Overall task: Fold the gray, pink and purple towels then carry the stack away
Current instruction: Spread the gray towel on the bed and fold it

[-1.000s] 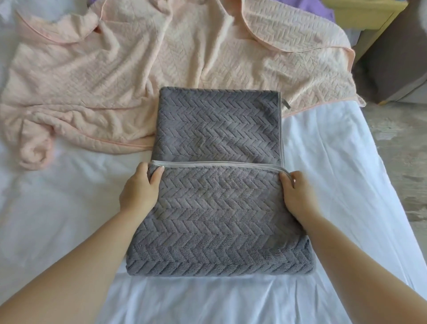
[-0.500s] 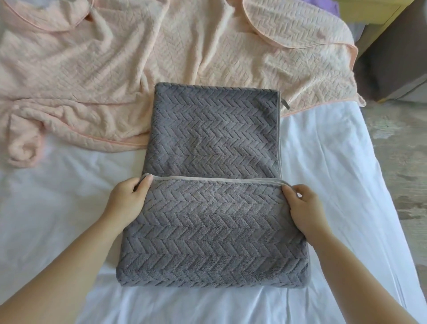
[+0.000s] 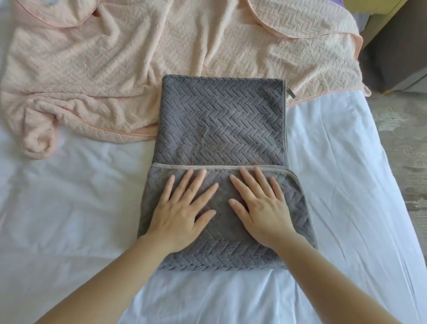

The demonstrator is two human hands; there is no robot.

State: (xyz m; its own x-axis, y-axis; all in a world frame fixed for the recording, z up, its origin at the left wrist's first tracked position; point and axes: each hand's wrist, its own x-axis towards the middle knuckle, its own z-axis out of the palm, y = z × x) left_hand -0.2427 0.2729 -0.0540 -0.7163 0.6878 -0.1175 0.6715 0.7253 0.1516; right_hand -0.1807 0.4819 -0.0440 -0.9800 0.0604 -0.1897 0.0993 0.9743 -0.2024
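Two hands lie flat on one gray towel (image 3: pixel 221 124), which rests on a white sheet (image 3: pixel 69 208). The left hand (image 3: pixel 182 217) and right hand (image 3: pixel 261 215) sit side by side, palms down, thumbs pointing toward each other and close but not touching. The fingers (image 3: pixel 197 182) of the left are straight and spread apart, and the right fingers (image 3: pixel 248 182) are spread the same way. Neither hand curls round anything. Both press on the towel's near, folded-over flap.

Just beyond the fingertips runs the flap's pale hem (image 3: pixel 208 167), and the longest fingers nearly reach it. Beyond the hem the towel's lower layer stretches away from the fingers, with a zigzag weave. Past the right fingertips, at the towel's far right corner, one small gray tag (image 3: pixel 290 93) sticks out, too small to read.

Farther beyond the fingers, one pink towel (image 3: pixel 104 69) lies rumpled and unfolded across the sheet. The gray towel's far end overlaps its near edge. Well beyond the right fingers, at the top edge, one sliver of purple towel (image 3: pixel 339 2) peeks from behind the pink one.

Out past the right hand's little finger the sheet ends at a mottled floor (image 3: pixel 406 143). One yellow cabinet (image 3: pixel 374 9) and one dark one (image 3: pixel 397 50) stand at the far right.
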